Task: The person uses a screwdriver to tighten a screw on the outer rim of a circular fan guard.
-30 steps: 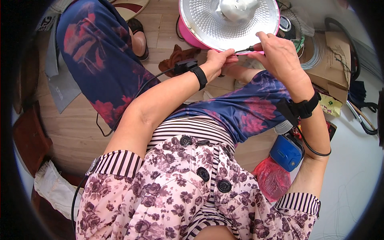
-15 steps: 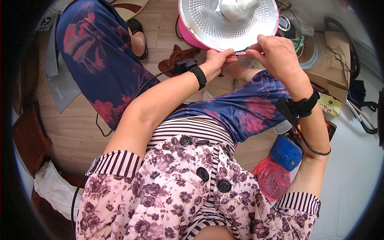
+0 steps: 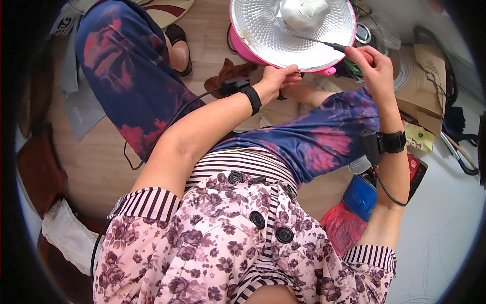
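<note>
A round pink reflector heater (image 3: 258, 38) lies between my legs with its dimpled silver dish facing up and a silver dome in the middle. My left hand (image 3: 277, 78) is closed at the near rim, thumb on top and fingers curled beneath. In my right hand (image 3: 378, 71) is a screwdriver (image 3: 334, 46) with a red and dark handle. Its thin shaft points left over the dish, and I cannot tell whether the tip touches the silver. A small pink tab (image 3: 328, 71) sticks out from the rim between my hands.
A cardboard box (image 3: 417, 96) and coiled wire (image 3: 402, 73) lie to the right. Near my right forearm are a blue case (image 3: 359, 197) and a red plastic bag (image 3: 341, 225). A brown cloth (image 3: 225, 76) rests on the wooden floor, left of my left hand.
My right hand has moved away from the rim, to the right, and the screwdriver now points across the dish. The left hand stays at the rim. The heater has shifted slightly right.
</note>
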{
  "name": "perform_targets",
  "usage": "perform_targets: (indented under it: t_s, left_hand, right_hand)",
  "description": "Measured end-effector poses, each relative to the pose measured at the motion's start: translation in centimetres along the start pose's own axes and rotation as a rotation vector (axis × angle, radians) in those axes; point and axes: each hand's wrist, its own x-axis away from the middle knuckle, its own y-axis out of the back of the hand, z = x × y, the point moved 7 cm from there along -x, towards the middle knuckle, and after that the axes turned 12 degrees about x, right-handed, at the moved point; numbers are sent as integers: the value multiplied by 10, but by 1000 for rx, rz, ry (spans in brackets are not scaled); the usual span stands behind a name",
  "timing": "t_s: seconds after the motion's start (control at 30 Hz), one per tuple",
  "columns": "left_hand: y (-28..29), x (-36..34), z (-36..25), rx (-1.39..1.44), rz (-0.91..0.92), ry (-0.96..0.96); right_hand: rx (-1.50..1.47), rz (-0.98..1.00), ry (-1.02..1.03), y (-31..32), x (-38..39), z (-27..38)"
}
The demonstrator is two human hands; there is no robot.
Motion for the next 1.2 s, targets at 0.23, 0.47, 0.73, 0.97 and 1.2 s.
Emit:
perform_targets:
  t_s: [0.23, 0.47, 0.73, 0.97, 1.2]
  left_hand:
    - [0, 5, 4, -8, -20, 73]
    - [-3, 6, 3, 45, 41, 48]
    - [38, 11, -23, -639, 322, 395]
    - [180, -41, -112, -1117, -515, 54]
    - [181, -30, -145, -1372, -523, -668]
  right_hand:
    - [-1306, 182, -465, -37, 23, -67]
    - [-1581, 153, -462, -48, 19, -91]
    - [-1819, 165, -337, -42, 2, -65]
    - [-1749, 200, -141, -41, -2, -53]
    - [-1577, 89, -202, -43, 9, -43]
